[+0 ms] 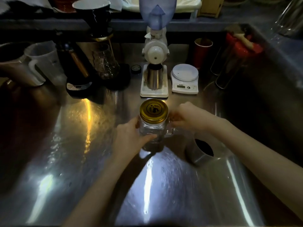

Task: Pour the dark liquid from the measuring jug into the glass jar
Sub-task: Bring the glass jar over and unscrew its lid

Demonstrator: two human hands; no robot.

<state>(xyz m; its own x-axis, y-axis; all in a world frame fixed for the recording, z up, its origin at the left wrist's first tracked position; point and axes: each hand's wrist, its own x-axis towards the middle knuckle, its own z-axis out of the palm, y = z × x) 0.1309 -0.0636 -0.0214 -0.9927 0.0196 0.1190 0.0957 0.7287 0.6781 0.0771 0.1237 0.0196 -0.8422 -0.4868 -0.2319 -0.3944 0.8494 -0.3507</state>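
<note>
Both hands hold the glass jar [153, 130] in the middle of the steel tabletop [73, 145]. The left hand [129, 138] wraps around the jar's left side, with the thumb across the front of the glass. The right hand [188, 117] closes on the handle at the jar's right side. The jar stands upright and its gold lid [153, 110] is on. A little dark liquid shows at the bottom of the jar. The white measuring jug [43, 61] stands far to the left at the back, beside a dark coffee machine [85, 68]. Behind the jar there is a white grinder [155, 51] with a steel cup [154, 77] under it, and a small white scale [184, 78] just to its right.
</note>
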